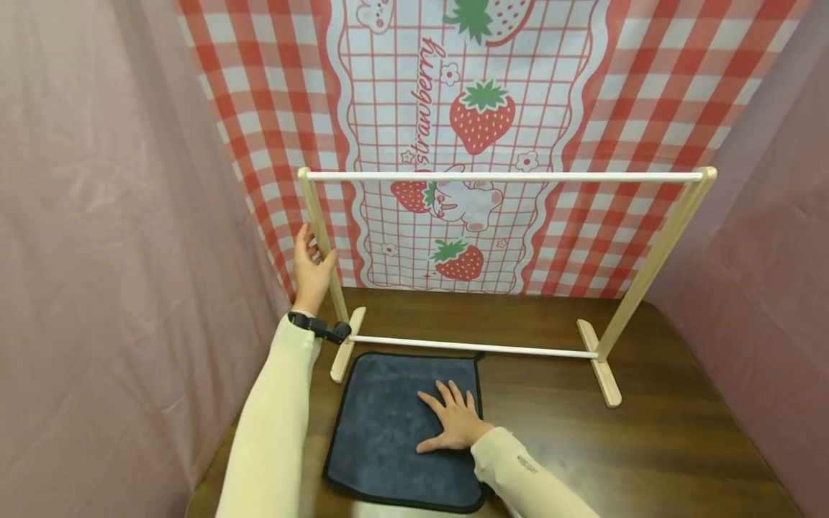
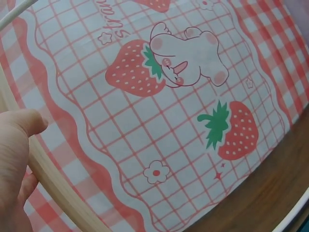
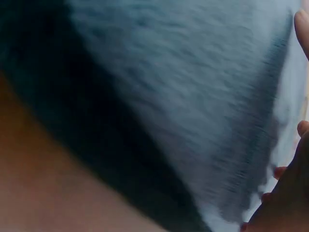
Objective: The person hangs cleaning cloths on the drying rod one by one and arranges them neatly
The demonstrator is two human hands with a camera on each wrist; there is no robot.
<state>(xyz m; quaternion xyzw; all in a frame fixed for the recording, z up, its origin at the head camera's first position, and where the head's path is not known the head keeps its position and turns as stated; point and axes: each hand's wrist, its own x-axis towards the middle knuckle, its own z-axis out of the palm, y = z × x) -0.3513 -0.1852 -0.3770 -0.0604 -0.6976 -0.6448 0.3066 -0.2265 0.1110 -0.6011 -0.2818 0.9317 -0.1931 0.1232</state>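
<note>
A rack [image 1: 505, 176] with pale wooden posts and feet and two white bars stands on the table. My left hand [image 1: 313, 273] is at its left post [image 1: 315, 209], about halfway up. In the left wrist view the thumb [image 2: 31, 121] lies across one side of the post and a finger shows at the other. In front of the rack, a dark blue-grey cloth [image 1: 382, 424] with black edging lies flat. My right hand [image 1: 456, 424] rests on the cloth's right part, fingers spread. The right wrist view shows the cloth's fuzzy surface up close and blurred.
A red-and-white checked strawberry-print cloth [image 1: 401, 93] hangs behind the rack. Pink curtains [image 1: 116, 216] hang on both sides. Brown wooden tabletop [image 1: 537, 403] extends right of the cloth. The rack's lower bar [image 1: 466, 347] runs just behind the cloth.
</note>
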